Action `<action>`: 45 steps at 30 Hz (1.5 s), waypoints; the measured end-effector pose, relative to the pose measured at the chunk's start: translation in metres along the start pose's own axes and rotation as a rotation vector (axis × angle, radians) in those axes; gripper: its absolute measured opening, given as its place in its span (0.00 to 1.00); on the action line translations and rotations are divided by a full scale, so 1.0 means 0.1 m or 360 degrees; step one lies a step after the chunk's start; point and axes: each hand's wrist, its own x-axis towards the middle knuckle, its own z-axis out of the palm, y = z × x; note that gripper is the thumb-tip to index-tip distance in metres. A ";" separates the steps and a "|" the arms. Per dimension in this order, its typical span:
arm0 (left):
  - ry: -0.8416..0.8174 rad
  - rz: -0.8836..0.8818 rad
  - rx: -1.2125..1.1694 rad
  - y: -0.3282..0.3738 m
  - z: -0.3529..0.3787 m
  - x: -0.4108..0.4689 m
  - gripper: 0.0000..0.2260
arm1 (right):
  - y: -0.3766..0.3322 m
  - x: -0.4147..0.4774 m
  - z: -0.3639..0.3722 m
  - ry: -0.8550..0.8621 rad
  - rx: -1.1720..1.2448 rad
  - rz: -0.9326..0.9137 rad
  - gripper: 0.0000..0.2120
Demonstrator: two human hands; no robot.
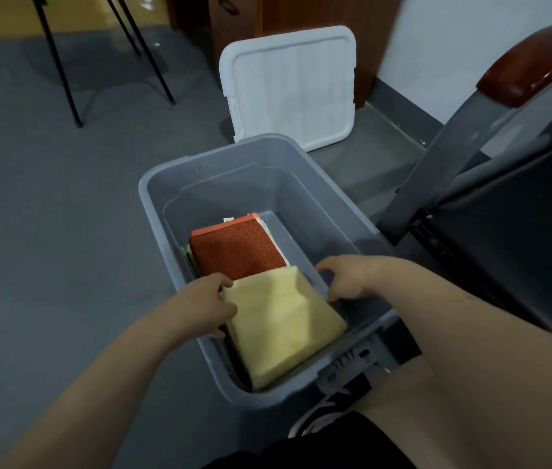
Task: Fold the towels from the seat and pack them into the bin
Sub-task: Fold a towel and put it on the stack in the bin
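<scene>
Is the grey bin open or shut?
Open. The grey bin has no cover on; its white lid leans upright behind it, and folded towels show inside.

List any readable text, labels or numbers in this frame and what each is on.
No readable text.
Small tag at the far edge of the orange towel in the bin: too small to read.
White marking on the black garment by the bin: partly hidden, unreadable.
</scene>
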 end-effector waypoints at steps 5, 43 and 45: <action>0.0214 0.0173 0.0383 0.22 -0.11 0.03 0.22 | -0.01 -0.13 -0.01 -0.0060 -0.0219 0.0037 0.21; -0.0679 0.1761 0.0757 3.87 4.21 -1.68 0.15 | 3.75 -3.07 0.81 0.1998 0.1033 0.1338 0.16; -0.0737 0.1694 0.0778 3.80 4.34 -1.63 0.18 | 3.96 -3.15 0.94 0.1932 0.0931 0.1511 0.22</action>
